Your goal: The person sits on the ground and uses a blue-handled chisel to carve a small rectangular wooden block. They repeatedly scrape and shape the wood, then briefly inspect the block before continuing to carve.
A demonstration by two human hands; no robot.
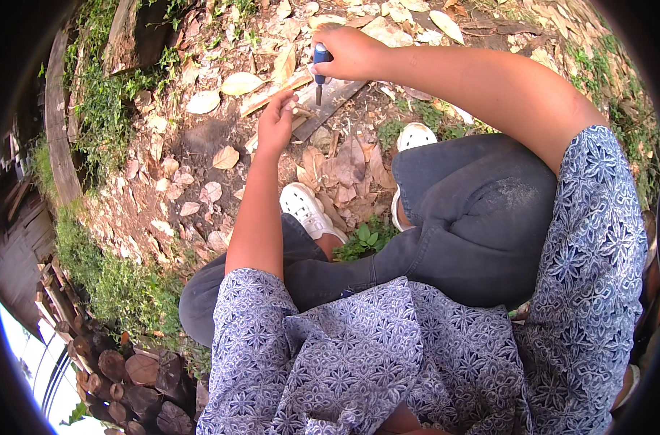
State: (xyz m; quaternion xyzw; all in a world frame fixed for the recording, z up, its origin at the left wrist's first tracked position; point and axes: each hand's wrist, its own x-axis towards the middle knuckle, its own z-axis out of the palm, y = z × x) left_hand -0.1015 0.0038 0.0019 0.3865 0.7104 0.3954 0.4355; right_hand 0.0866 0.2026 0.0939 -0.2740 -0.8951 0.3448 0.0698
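Observation:
My right hand [348, 54] is wrapped round the blue handle of a chisel [320, 64], which stands nearly upright. Its short, dark metal blade points down at a flat grey-brown board [333, 105] on the ground. Whether the tip touches the wood, I cannot tell. To the left of the chisel, my left hand [275, 125] has its fingers bent together by a small piece of pale wood [301, 111], which it seems to grip. The fingers partly hide that piece. Just beyond the left hand lies a long, light wooden strip [272, 94].
Dry leaves [227, 157] and bare soil surround the board. My white clogs [306, 208] are close on the near side, beside a small green plant [366, 239]. Weathered timbers [58, 123] lie at the left, and stacked logs [141, 370] fill the lower left.

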